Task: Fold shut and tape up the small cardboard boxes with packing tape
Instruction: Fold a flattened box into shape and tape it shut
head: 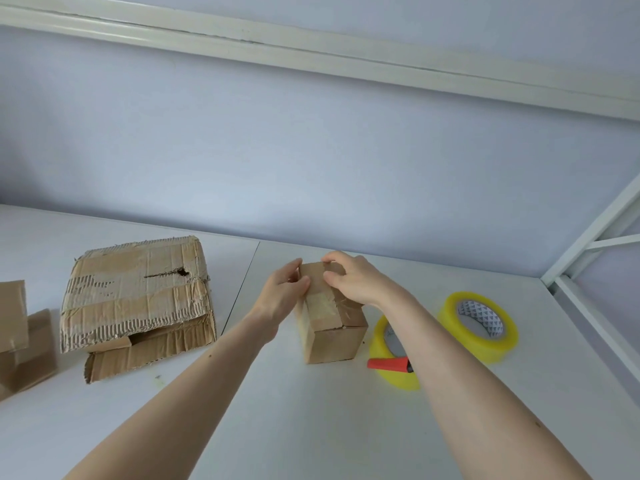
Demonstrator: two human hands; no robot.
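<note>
Cardboard small box (329,320) on the white table (311,427), left grip (284,292) and right grip (353,278) both clamped on its top.

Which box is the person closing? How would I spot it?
Look at the white table, just left of the two yellow tape rolls. The small box stands there under both hands, left hand and right hand. The big torn box lies untouched.

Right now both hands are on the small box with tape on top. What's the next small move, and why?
Probably press the tape strip flat along the top seam of the small box. Both the left hand and right hand already hold its far end, and the tape looks wrinkled there.
</note>
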